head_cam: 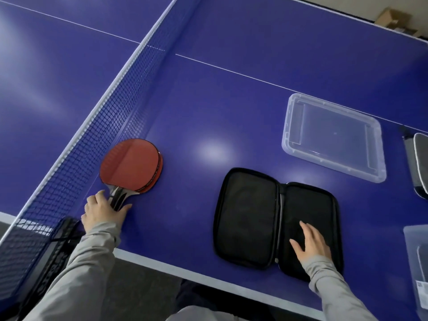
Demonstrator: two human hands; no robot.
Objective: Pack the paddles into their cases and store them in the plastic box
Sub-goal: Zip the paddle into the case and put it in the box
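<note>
Open case waiting, paddles being gathered at the net.

On the blue table (231, 100), the clear plastic box (333, 137) sits empty to the far right; the black case (275, 218) lies unzipped and flat near the front edge, nothing in either half, pinned by the right hand (311, 245) with fingers spread flat. The two stacked red paddles (132, 164) rest beside the net (97, 126), well apart from the case; the left hand (104, 210) closes on their handles. The upper paddle could likely slide off the lower when lifted, since only the handles are gripped.
</note>
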